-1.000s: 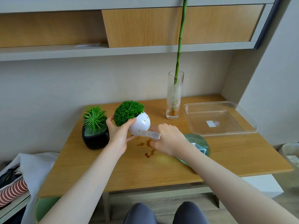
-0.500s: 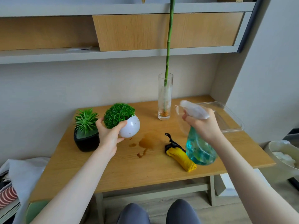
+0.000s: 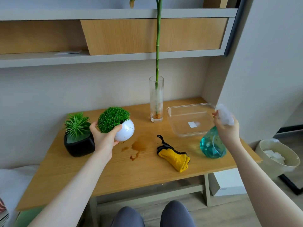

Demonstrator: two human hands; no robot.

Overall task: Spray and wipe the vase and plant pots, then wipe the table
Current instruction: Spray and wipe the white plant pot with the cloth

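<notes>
My left hand [image 3: 105,139] grips the round white pot [image 3: 125,132] with its green ball plant, tilted and lifted just off the wooden table [image 3: 114,174]. My right hand [image 3: 227,130] holds the teal spray bottle [image 3: 213,145] by its white head above the table's right end. A black pot [image 3: 79,145] with a spiky plant stands at the left. The tall glass vase [image 3: 156,99] with a bamboo stem stands at the back. A folded yellow cloth [image 3: 174,158] lies between my hands. Brown spill stains [image 3: 139,145] mark the tabletop.
A clear plastic tray [image 3: 180,130] sits at the back right of the table. A bin [image 3: 277,158] with white paper stands on the floor to the right. Shelves [image 3: 114,58] hang over the table. My knees show below the front edge.
My right hand has carried the spray bottle away from the white pot, up and out to the right. The yellow cloth has come into sight. My left hand keeps hold of the white pot.
</notes>
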